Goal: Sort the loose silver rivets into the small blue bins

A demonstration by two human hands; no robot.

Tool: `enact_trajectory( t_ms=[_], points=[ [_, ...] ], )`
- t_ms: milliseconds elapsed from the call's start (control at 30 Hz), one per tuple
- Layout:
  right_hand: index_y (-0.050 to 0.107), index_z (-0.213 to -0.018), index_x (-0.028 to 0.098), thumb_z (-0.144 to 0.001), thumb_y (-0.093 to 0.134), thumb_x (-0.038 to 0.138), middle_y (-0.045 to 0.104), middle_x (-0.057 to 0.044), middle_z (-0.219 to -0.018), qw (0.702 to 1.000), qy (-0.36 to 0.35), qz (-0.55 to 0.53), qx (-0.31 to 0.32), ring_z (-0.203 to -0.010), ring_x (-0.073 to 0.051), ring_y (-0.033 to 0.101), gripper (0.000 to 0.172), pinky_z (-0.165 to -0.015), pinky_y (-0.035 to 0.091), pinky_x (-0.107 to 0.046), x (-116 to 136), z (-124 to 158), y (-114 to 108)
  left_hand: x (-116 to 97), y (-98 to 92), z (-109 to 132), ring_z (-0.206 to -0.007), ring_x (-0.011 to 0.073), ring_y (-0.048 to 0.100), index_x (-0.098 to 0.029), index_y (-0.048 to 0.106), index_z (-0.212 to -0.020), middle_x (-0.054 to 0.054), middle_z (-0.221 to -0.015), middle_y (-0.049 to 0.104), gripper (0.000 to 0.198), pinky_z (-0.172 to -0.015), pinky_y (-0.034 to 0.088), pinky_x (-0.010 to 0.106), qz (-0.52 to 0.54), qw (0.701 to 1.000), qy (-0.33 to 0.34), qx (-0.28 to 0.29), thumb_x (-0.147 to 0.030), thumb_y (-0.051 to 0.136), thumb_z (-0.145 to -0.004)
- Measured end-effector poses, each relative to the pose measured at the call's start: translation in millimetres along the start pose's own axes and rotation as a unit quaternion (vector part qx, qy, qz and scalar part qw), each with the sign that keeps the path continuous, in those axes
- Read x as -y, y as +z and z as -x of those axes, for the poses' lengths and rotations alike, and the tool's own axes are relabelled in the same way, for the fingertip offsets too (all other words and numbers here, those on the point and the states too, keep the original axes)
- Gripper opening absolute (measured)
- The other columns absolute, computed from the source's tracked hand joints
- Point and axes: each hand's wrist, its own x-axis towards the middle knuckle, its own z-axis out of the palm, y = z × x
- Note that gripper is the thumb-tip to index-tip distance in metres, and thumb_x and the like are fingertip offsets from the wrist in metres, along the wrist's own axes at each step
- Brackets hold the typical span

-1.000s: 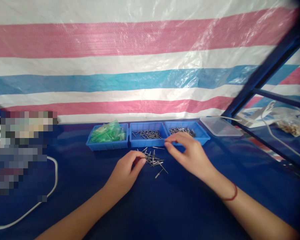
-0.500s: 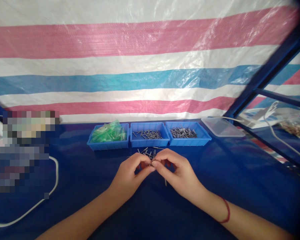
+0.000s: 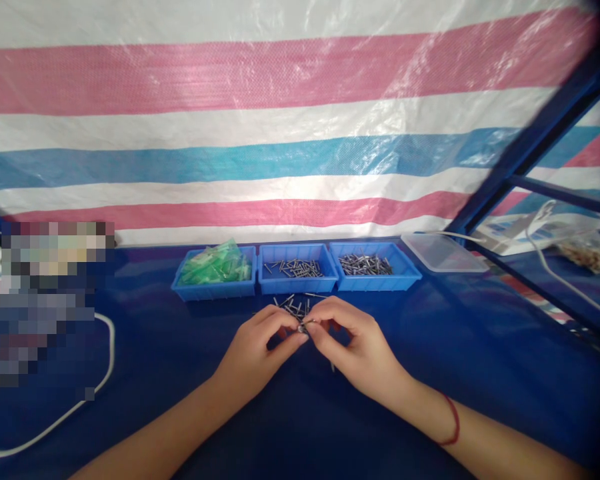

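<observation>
My left hand and my right hand meet over the table, thumbs and forefingers pinched close together. Between the fingertips shows a small shiny metal piece, gripped by both hands; it has a rounded end, but its exact kind is too small to make out. A thin metal pin pokes out below my right hand. Just beyond the fingers lies a loose pile of thin metal pins, partly hidden by the hands.
Three blue bins stand in a row behind the hands: the left bin holds green plastic bags, the middle bin and right bin metal pins. A clear plastic lid lies right; a white cable curves left.
The fingertips have shifted slightly, and the shiny piece between them shows more now. Hands and bins otherwise stay nearly in place; the view has moved a little.
</observation>
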Motion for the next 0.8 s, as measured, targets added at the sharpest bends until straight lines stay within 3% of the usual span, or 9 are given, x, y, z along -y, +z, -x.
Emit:
enact_trajectory(
  t_ms=[267,467,567,700,800],
  points=[
    [0.061,-0.083,0.019,-0.084,0.055,0.013,0.06,-0.001,-0.078,1.0,0.021,0.012,0.0,-0.071,-0.013,0.055,0.009,-0.065,0.045,-0.026,-1,-3,-3,-3,-3.3,-1,-0.07,0.0105,0.056,-0.019,0.06,-0.087,0.0,-0.082,0.059,0.003,-0.065,0.044,0.021,-0.006,0.999,0.012,-0.047,-0.021,0.058,-0.087],
    [0.06,-0.079,0.02,-0.088,0.052,0.02,0.063,-0.002,-0.076,0.997,-0.019,0.069,0.032,-0.074,-0.016,0.057,0.012,-0.07,0.045,-0.03,-4,-9,-9,-4,-6.1,0,-0.07,0.0122,0.055,-0.019,0.057,-0.094,0.0,-0.081,0.06,0.008,-0.066,0.045,0.023,-0.021,0.998,-0.001,-0.059,-0.024,0.054,-0.089],
    [0.061,-0.079,0.02,-0.089,0.051,0.025,0.065,-0.003,-0.079,0.992,-0.018,0.12,-0.041,-0.077,-0.017,0.058,0.015,-0.073,0.044,-0.032,-13,-18,-25,-6,-5.1,1,-0.074,0.0134,0.057,-0.021,0.055,-0.107,0.0,-0.085,0.061,0.019,-0.068,0.046,0.024,-0.032,0.999,-0.016,-0.015,-0.027,0.054,-0.089],
    [0.064,-0.079,0.019,-0.087,0.052,0.031,0.065,-0.005,-0.077,0.95,0.029,0.244,-0.193,-0.072,-0.019,0.056,0.019,-0.069,0.042,-0.033,-37,-33,-55,-12,-1.4,2,-0.091,0.0177,0.057,-0.024,0.061,-0.111,0.005,-0.102,0.062,0.022,-0.082,0.045,0.03,-0.086,0.991,0.067,0.076,-0.028,0.053,-0.091],
    [0.068,-0.079,0.018,-0.086,0.052,0.034,0.068,-0.007,-0.078,0.907,0.056,0.366,-0.199,-0.076,-0.023,0.055,0.023,-0.07,0.038,-0.036,-54,-40,-69,-16,3.7,5,-0.094,0.0208,0.055,-0.03,0.061,-0.116,0.006,-0.107,0.06,0.027,-0.082,0.043,0.035,-0.154,0.974,0.113,0.125,-0.032,0.053,-0.091]
  ],
)
